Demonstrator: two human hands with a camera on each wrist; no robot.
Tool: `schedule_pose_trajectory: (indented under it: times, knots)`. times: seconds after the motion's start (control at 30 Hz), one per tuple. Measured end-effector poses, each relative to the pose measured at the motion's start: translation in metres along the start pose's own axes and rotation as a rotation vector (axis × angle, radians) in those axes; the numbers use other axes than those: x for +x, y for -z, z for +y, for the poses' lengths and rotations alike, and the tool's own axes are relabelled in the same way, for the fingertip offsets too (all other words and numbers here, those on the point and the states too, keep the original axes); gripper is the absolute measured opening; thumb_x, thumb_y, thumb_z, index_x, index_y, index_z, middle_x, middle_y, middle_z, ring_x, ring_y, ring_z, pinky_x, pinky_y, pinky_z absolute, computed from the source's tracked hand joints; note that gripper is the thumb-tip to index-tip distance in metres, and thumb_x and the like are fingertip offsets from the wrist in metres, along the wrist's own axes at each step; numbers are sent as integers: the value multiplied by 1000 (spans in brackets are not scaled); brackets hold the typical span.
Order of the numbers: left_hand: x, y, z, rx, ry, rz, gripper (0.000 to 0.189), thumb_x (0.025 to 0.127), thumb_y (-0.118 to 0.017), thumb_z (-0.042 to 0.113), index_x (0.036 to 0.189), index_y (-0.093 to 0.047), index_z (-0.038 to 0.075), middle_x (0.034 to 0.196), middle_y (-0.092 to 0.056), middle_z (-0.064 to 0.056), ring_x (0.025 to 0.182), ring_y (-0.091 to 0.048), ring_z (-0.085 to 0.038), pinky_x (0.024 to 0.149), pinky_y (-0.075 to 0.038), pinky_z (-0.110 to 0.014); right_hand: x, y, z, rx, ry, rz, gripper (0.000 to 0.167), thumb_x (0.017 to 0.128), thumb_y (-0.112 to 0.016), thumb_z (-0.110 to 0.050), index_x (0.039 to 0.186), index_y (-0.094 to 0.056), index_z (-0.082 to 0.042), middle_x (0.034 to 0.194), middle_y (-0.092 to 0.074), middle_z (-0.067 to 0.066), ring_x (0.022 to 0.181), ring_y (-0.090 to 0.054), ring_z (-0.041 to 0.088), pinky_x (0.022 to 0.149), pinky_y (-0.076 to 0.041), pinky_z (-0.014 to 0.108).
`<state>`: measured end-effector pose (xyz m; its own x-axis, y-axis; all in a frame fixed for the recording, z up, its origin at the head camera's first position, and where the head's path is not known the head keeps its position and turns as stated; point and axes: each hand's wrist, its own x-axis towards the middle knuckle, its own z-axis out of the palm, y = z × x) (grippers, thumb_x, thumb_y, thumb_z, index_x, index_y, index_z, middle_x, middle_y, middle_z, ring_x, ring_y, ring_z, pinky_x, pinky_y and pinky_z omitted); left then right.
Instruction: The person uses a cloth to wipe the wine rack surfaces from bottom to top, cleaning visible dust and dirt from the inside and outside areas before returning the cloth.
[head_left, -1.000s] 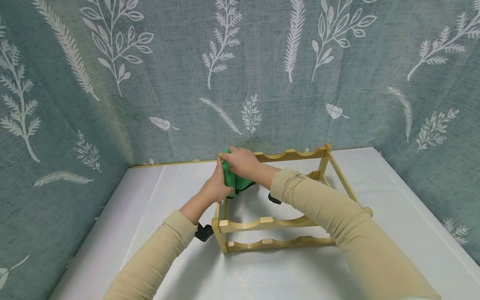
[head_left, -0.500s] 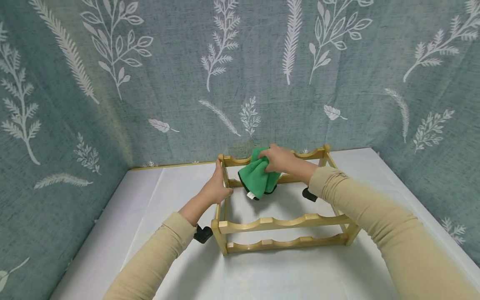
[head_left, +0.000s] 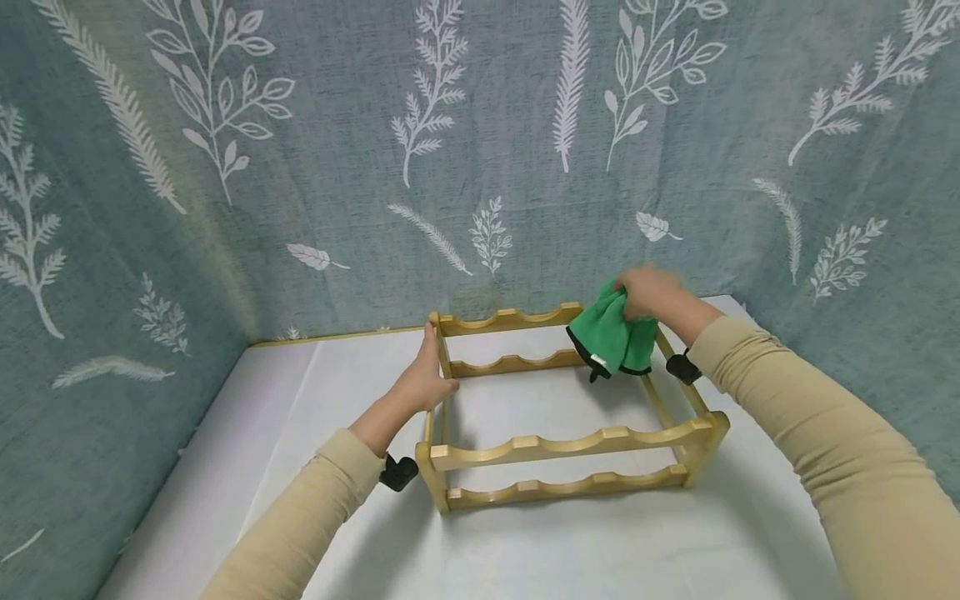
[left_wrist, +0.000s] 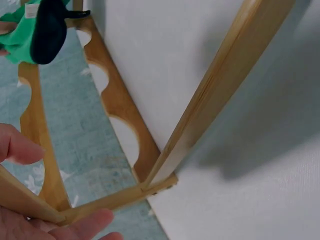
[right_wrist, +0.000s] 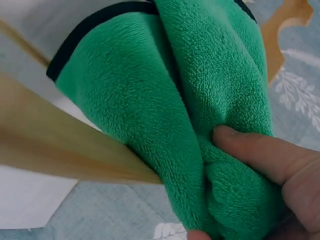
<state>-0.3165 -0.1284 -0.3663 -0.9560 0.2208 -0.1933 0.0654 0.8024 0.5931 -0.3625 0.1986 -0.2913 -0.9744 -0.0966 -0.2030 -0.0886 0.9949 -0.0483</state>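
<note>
A wooden rack with scalloped rails (head_left: pixel 570 447) stands on the white table. My left hand (head_left: pixel 422 379) grips the rack's upper left side bar, thumb on the inner side and fingers on the outer side in the left wrist view. At the back right corner, my right hand (head_left: pixel 651 293) pinches a bunched green cloth (head_left: pixel 611 329) with black edging and a small white tag. The cloth (right_wrist: pixel 150 100) drapes down over the back rail's right end and hides that corner. In the right wrist view the thumb (right_wrist: pixel 250 150) presses into its folds.
A grey-green curtain (head_left: pixel 525 167) with white leaf prints hangs behind and at both sides. The white table (head_left: pixel 570 550) extends in front of the rack. A black wrist device (head_left: pixel 398 473) sits under the left wrist, another (head_left: pixel 682 367) under the right.
My right hand has carried the cloth rightward along the back rail, from the left corner to the right one. My left hand has stayed at the left side bar.
</note>
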Motion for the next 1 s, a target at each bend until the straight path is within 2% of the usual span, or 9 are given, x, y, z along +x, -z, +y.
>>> schedule_pose_trajectory:
  times: [0.1, 0.27, 0.37, 0.5, 0.6, 0.67, 0.77, 0.83, 1.0]
  knots:
    - [0, 0, 0, -10, -6, -3, 103, 86, -60, 15, 141, 28, 10, 152, 12, -16, 117, -47, -37, 68, -43, -37, 0, 6, 4, 13, -5, 11, 48, 83, -56, -6, 130, -49, -3, 131, -43, 27, 114, -43, 44, 68, -41, 43]
    - [1, -1, 1, -20, -19, -1, 103, 86, -59, 14, 141, 27, 9, 152, 13, -17, 133, -25, -37, 90, -40, -44, -3, 23, 11, 10, -14, 89, 43, 85, -49, -5, 128, -50, -2, 127, -45, 28, 107, -47, 45, 70, -42, 47]
    - [1, 0, -1, -14, -3, 7, 101, 86, -59, 16, 142, 26, 11, 152, 13, -14, 125, -38, -37, 79, -44, -41, -7, 34, 17, 27, -26, 138, 45, 85, -47, -6, 129, -49, -2, 125, -44, 31, 106, -46, 47, 72, -43, 51]
    - [-2, 1, -4, 14, 3, 15, 95, 89, -53, 25, 143, 25, 14, 154, 5, -12, 89, -59, -38, 52, -40, -34, -19, 47, 25, 66, -40, 231, 45, 87, -52, -9, 131, -46, -3, 121, -42, 32, 100, -46, 46, 70, -44, 51]
    - [-8, 7, -4, 84, -42, 34, 90, 91, -49, 34, 144, 18, 9, 151, -16, -18, 85, -60, -37, 59, -46, -38, -36, 57, 33, 119, -30, 329, 46, 88, -54, -10, 132, -44, -2, 119, -37, 34, 96, -45, 47, 68, -44, 52]
    - [-16, 12, -3, 106, -74, 38, 88, 93, -48, 37, 145, 14, 4, 148, -20, -22, 106, -55, -37, 80, -47, -44, -49, 62, 40, 138, -25, 366, 48, 89, -54, -13, 134, -42, -4, 120, -34, 35, 95, -46, 48, 66, -43, 53]
    - [-35, 21, 4, 109, -107, 67, 86, 93, -49, 38, 146, 8, 1, 148, -21, -23, 125, -38, -40, 100, -34, -50, -68, 63, 52, 151, -19, 373, 51, 89, -54, -18, 136, -40, -5, 122, -33, 35, 95, -45, 49, 65, -42, 54]
    - [-50, 24, 11, 101, -135, 118, 83, 93, -51, 35, 147, 2, 1, 150, -16, -22, 132, -27, -40, 104, -28, -52, -78, 59, 62, 150, -32, 367, 52, 89, -55, -21, 135, -39, -5, 120, -35, 34, 94, -45, 48, 63, -42, 53]
    - [-88, 13, 32, 168, -332, 305, 69, 90, -57, 26, 144, -23, -2, 144, -33, -20, 130, -33, -38, 103, -29, -52, -97, 37, 96, 168, -75, 360, 53, 87, -56, -23, 133, -38, -2, 113, -37, 35, 94, -42, 49, 60, -40, 52]
